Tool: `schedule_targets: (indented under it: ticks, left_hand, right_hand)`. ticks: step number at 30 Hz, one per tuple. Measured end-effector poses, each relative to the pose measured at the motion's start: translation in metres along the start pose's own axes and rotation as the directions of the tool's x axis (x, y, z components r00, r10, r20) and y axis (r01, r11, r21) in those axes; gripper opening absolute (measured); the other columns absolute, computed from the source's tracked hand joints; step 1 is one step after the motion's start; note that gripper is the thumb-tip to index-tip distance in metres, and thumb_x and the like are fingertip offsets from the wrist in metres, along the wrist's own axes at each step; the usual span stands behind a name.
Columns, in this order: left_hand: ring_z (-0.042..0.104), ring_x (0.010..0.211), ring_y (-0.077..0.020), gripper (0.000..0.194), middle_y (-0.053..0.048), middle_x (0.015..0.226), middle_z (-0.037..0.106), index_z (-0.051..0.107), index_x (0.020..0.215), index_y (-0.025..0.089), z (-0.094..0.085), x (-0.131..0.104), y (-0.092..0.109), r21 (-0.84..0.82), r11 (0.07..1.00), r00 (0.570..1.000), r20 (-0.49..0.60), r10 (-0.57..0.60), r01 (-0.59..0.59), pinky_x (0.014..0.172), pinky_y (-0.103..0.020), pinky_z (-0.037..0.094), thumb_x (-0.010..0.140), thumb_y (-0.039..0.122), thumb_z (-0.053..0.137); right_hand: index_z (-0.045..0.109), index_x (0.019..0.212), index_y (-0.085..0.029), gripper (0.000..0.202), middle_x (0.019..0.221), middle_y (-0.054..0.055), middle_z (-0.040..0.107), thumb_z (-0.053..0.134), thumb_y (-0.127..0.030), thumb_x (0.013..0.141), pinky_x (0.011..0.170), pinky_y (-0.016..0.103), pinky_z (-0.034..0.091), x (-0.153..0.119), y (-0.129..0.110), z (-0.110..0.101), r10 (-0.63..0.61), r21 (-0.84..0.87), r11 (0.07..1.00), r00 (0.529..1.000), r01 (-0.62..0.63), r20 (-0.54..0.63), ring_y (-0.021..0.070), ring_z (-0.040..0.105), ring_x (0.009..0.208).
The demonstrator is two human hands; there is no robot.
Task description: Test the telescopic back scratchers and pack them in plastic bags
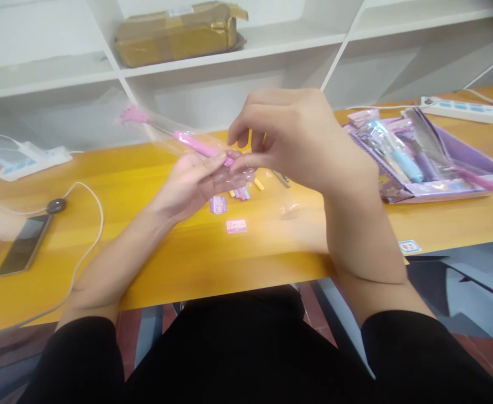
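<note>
A pink pen-like item [196, 143] with a pink tip piece lies slantwise in a clear plastic wrapper above the table. My left hand [199, 182] holds its near end from below, thumb pressed on top. From the right, my right hand [288, 134] reaches over with thumb and fingers curled at the wrapper's near end; what exactly lies between its fingertips is too blurred to tell. Beneath the hands are a small purple packet [218, 205], a pink label card [236, 226], several small coloured sticks [241, 194] and a yellow stick [258, 184].
A purple box [443, 188] of wrapped pens stands at the right. Power strips [462, 109] lie at both sides. At left are a phone [25, 244] and a cable. White shelves behind hold a taped brown parcel [176, 36].
</note>
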State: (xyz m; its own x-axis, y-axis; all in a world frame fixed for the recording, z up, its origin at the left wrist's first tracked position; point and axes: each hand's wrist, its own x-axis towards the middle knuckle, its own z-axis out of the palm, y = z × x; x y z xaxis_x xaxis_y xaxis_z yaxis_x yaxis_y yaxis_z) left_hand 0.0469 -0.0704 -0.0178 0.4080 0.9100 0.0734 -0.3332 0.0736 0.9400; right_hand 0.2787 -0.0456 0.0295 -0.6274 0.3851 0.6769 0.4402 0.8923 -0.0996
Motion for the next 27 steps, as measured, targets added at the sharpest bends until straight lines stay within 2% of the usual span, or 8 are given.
schedule_targets:
  ticks: [3, 8, 10, 12, 17, 22, 24, 27]
  left_hand:
    - [0.090, 0.097, -0.0287, 0.021, -0.012, 0.101, 0.088, 0.087, 0.098, 0.015, -0.002, -0.001, 0.002, 0.012, 1.000, 1.000, 0.009, 0.005, -0.005, 0.098, -0.039, 0.077, 0.110, 0.032, 0.082]
    - [0.088, 0.092, -0.0285, 0.025, -0.010, 0.095, 0.087, 0.083, 0.087, 0.017, -0.002, -0.002, 0.005, 0.007, 1.000, 0.998, -0.056, -0.019, 0.019, 0.095, -0.040, 0.075, 0.106, 0.031, 0.078]
    - [0.086, 0.091, -0.0273, 0.028, -0.012, 0.097, 0.088, 0.084, 0.087, 0.017, -0.003, 0.000, 0.005, 0.024, 0.999, 0.999, -0.015, -0.048, 0.048, 0.090, -0.037, 0.074, 0.106, 0.032, 0.071]
    - [0.084, 0.087, -0.0248, 0.031, -0.011, 0.096, 0.087, 0.084, 0.085, 0.018, -0.005, 0.001, 0.004, 0.030, 0.998, 0.997, 0.048, -0.059, 0.057, 0.085, -0.034, 0.072, 0.106, 0.032, 0.065]
    - [0.076, 0.078, -0.0204, 0.029, -0.005, 0.082, 0.080, 0.080, 0.083, 0.021, -0.004, 0.005, 0.002, -0.053, 0.996, 0.988, 0.139, -0.065, 0.073, 0.077, -0.031, 0.069, 0.106, 0.026, 0.062]
    - [0.070, 0.070, -0.0164, 0.032, -0.001, 0.074, 0.070, 0.069, 0.079, 0.022, -0.001, 0.008, -0.001, -0.120, 0.993, 0.999, -0.052, -0.006, 0.000, 0.066, -0.028, 0.063, 0.111, 0.026, 0.068]
    - [0.068, 0.069, -0.0146, 0.035, 0.000, 0.071, 0.068, 0.067, 0.079, 0.024, -0.005, 0.011, -0.003, -0.140, 0.989, 0.994, -0.111, 0.024, -0.040, 0.063, -0.027, 0.060, 0.114, 0.030, 0.070]
    - [0.062, 0.064, -0.0106, 0.038, 0.001, 0.069, 0.065, 0.065, 0.077, 0.024, -0.012, 0.016, -0.007, -0.148, 0.988, 0.995, -0.092, 0.030, -0.043, 0.059, -0.023, 0.055, 0.112, 0.030, 0.077]
  right_hand:
    - [0.073, 0.105, -0.025, 0.015, 0.109, 0.006, 0.078, 0.081, -0.037, 0.110, 0.076, 0.039, 0.049, 0.001, -0.004, -0.002, 0.018, 0.003, 1.000, 1.000, -0.018, 0.026, 0.0211, 0.063, 0.075]
    - [0.079, 0.104, -0.029, 0.037, 0.119, 0.006, 0.072, 0.083, -0.066, 0.107, 0.080, 0.039, 0.056, 0.000, -0.009, -0.010, -0.044, 0.209, 0.978, 0.990, 0.015, 0.133, 0.0205, 0.068, 0.087]
    - [0.083, 0.098, -0.034, 0.037, 0.126, 0.006, 0.075, 0.087, -0.071, 0.099, 0.084, 0.044, 0.058, 0.000, -0.010, -0.009, -0.038, 0.237, 0.971, 0.987, -0.001, 0.158, 0.0248, 0.069, 0.094]
    - [0.086, 0.092, -0.040, 0.028, 0.132, 0.005, 0.077, 0.088, -0.067, 0.095, 0.091, 0.048, 0.059, -0.001, -0.010, -0.005, 0.005, 0.264, 0.963, 0.988, -0.047, 0.157, 0.0288, 0.071, 0.102]
    - [0.085, 0.088, -0.040, 0.027, 0.130, 0.003, 0.081, 0.080, -0.063, 0.101, 0.103, 0.049, 0.060, 0.002, -0.012, 0.000, 0.010, 0.265, 0.962, 0.979, -0.065, 0.203, 0.0308, 0.071, 0.114]
    - [0.082, 0.098, -0.036, 0.036, 0.118, 0.003, 0.083, 0.061, -0.058, 0.117, 0.109, 0.052, 0.059, 0.004, -0.012, -0.003, -0.079, 0.211, 0.977, 0.974, 0.033, 0.212, 0.0306, 0.068, 0.119]
    - [0.081, 0.101, -0.037, 0.032, 0.112, 0.003, 0.083, 0.062, -0.059, 0.116, 0.108, 0.052, 0.060, 0.004, -0.013, -0.002, -0.050, 0.243, 0.970, 0.971, -0.008, 0.234, 0.0309, 0.069, 0.116]
    - [0.078, 0.104, -0.037, 0.031, 0.112, 0.004, 0.082, 0.064, -0.063, 0.114, 0.105, 0.049, 0.061, 0.004, -0.014, 0.001, 0.016, 0.289, 0.954, 0.976, -0.080, 0.218, 0.0297, 0.072, 0.112]
